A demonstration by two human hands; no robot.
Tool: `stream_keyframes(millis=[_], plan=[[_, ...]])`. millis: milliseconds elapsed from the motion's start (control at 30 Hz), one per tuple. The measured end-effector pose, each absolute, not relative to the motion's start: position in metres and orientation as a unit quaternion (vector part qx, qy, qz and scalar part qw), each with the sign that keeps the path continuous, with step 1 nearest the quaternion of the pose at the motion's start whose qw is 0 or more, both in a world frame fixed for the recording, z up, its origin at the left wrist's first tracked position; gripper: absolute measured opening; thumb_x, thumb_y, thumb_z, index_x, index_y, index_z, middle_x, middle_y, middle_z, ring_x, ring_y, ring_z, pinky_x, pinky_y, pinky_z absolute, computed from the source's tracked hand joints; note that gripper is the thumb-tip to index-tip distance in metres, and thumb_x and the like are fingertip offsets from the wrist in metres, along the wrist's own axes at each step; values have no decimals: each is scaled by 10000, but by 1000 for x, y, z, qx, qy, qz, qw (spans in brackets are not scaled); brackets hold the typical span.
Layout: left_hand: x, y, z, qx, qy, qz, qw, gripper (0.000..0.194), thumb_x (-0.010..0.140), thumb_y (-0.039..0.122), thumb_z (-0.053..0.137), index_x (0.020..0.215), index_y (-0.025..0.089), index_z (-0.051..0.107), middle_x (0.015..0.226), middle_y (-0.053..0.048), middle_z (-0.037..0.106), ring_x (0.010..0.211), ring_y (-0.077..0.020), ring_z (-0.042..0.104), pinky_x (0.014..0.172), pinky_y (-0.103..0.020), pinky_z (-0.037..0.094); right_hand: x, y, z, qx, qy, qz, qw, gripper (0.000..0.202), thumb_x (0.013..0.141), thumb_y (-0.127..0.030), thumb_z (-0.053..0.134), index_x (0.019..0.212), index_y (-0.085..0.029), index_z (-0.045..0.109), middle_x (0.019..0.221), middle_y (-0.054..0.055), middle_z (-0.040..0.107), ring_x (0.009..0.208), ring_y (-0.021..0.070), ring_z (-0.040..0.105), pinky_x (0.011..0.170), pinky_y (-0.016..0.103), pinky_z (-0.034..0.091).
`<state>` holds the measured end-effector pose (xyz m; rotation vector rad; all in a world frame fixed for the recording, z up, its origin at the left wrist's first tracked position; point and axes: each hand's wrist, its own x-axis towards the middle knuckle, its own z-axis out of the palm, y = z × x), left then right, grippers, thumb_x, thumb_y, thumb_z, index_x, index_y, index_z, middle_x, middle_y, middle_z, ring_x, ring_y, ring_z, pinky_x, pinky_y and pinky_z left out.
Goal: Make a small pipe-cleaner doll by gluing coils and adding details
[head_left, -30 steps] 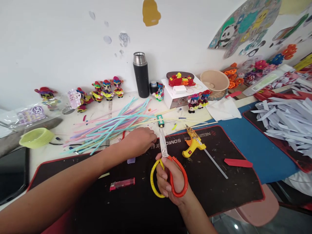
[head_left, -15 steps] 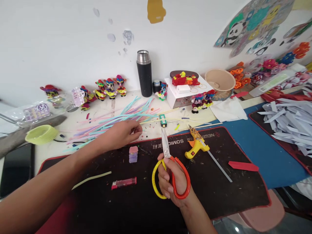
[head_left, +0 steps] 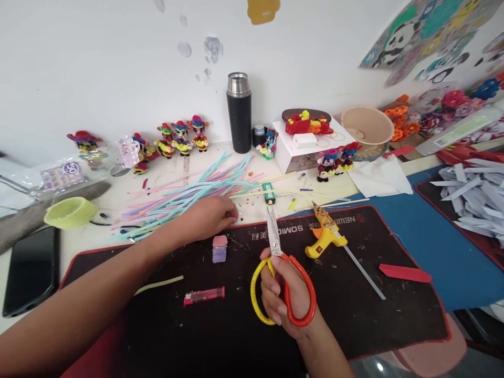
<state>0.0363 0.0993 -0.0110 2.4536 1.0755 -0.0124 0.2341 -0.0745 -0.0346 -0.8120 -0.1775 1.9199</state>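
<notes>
My right hand (head_left: pixel 289 291) is wrapped round the scissors (head_left: pixel 274 242), which have one yellow and one red handle loop; their blades point away from me and look closed. My left hand (head_left: pixel 216 216) rests at the mat's far edge, its fingers curled together beside the loose bundle of pastel pipe cleaners (head_left: pixel 192 191). Whatever may be between those fingertips is hidden. A small green-and-white box-shaped item (head_left: pixel 269 192) lies just beyond the scissor tips. Nearer me on the mat are a pink-and-purple stacked block (head_left: pixel 219 249) and a pink lighter (head_left: pixel 203 295).
A yellow glue gun (head_left: pixel 326 239) lies right of the scissors on the black mat (head_left: pixel 354 315), with a red strip (head_left: pixel 405 273) further right. A black thermos (head_left: pixel 239 118), small figures (head_left: pixel 181 139) and a white box (head_left: pixel 309 147) stand along the wall. A phone (head_left: pixel 31 268) lies left.
The view has shifted slightly, so most things sit a little further right in it. My left hand's fingers have drawn closer together and dipped. My right hand keeps hold of the scissors.
</notes>
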Motion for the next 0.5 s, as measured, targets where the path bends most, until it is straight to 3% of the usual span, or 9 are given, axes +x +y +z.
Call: stream_keyframes(millis=[500], plan=[[40, 104, -24, 905, 378, -3, 196, 158, 947, 186, 615, 923, 205, 771, 981, -55, 794, 929, -249, 716, 809, -341, 477, 235, -74, -32, -334, -59, 802, 493, 368, 888, -502, 831, 1032, -205, 668, 550, -121, 538, 306, 9, 268, 268, 122, 412]])
